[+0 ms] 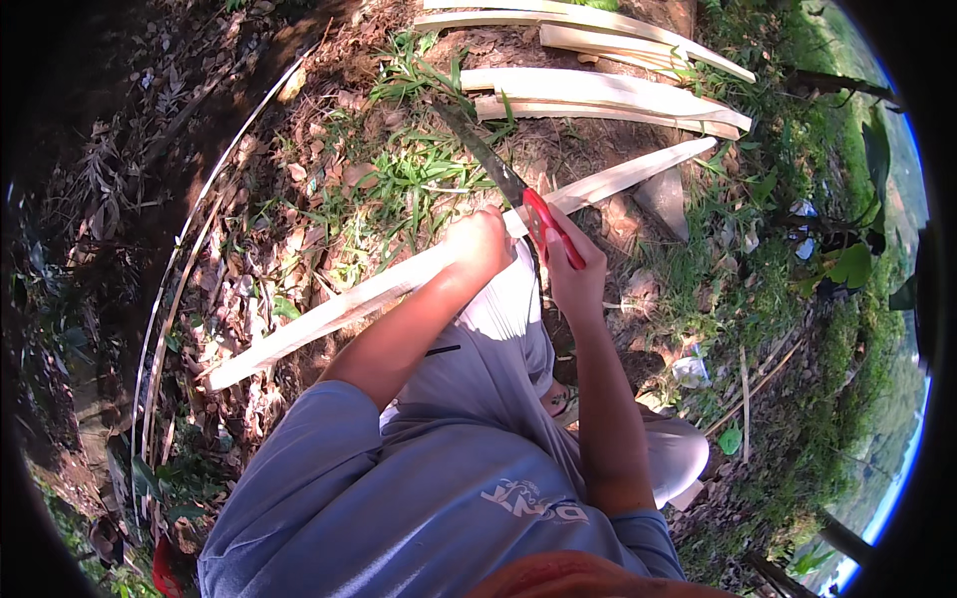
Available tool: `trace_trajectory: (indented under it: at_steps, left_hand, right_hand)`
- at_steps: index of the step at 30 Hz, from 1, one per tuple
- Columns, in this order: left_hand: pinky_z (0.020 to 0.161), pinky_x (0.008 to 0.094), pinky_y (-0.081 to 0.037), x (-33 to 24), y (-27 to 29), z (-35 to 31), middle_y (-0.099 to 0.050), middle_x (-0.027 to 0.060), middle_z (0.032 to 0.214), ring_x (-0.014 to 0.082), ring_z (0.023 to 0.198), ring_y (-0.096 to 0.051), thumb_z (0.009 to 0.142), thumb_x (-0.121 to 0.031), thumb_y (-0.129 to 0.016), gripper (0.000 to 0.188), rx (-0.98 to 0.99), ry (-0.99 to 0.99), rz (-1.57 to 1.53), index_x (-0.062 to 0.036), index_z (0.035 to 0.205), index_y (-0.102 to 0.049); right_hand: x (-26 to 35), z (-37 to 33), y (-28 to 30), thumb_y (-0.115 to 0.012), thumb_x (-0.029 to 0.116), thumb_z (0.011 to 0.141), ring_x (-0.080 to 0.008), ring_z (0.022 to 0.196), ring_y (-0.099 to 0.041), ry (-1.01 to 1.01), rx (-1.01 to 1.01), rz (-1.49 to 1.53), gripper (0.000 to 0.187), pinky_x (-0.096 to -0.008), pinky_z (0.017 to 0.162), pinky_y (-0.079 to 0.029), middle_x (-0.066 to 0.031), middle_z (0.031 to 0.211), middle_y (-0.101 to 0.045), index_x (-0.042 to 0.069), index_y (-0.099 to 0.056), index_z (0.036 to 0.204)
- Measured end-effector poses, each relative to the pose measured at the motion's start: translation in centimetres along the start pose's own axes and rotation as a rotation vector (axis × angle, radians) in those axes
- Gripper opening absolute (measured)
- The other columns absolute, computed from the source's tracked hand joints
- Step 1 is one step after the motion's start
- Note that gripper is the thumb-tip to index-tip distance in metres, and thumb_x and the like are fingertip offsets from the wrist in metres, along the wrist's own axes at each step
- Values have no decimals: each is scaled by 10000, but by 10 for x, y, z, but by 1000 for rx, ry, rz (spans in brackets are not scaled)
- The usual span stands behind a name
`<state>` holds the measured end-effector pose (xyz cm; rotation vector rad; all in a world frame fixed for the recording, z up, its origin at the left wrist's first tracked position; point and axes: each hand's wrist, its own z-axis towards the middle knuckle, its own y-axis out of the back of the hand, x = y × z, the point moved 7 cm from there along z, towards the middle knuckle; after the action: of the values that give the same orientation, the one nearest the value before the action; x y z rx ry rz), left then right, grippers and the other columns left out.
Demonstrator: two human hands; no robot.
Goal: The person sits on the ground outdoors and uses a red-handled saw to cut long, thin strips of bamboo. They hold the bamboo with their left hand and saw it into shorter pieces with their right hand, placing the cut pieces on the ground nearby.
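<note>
A long pale wooden strip (pixel 339 306) slants across in front of me, from the lower left up to the right. My left hand (pixel 478 242) is closed around it near its middle, just above my knee. In my right hand (pixel 575 269) is a hand saw (pixel 485 157) with a red handle, its dark blade pointing up and to the left. The blade crosses the strip right beside my left hand, close to the handle. Whether its teeth touch the wood, I cannot tell.
Several cut wooden planks (pixel 608 92) lie on the ground at the far side. Thin bent sticks (pixel 189 224) run along the left among dry leaves. Grass tufts (pixel 429 164) grow beyond my hands. A crumpled white scrap (pixel 690 372) lies to the right, near a grassy slope (pixel 827 399).
</note>
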<state>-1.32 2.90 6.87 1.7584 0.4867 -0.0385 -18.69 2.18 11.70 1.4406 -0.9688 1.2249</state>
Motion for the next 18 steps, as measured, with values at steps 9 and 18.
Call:
trace_trajectory:
  at_steps: [9, 18]
  left_hand:
    - [777, 483, -647, 3, -4, 4, -784, 201, 924, 373, 889, -807, 893, -389, -835, 486, -28, 11, -35, 21, 1080, -655]
    - [775, 470, -643, -3, -17, 12, -778, 208, 905, 371, 850, -800, 799, -152, -755, 288, -84, -55, -94, 19, 1023, -694]
  right_hand:
    - [27, -129, 111, -672, 85, 1064, -96, 927, -685, -183, 42, -189, 429, -259, 837, -550, -113, 1141, -795, -21, -652, 1479]
    - [-3, -119, 120, -603, 277, 1135, -68, 790, -592, -52, -36, -73, 489, -206, 631, -464, -69, 1154, -752, 4, -605, 1540]
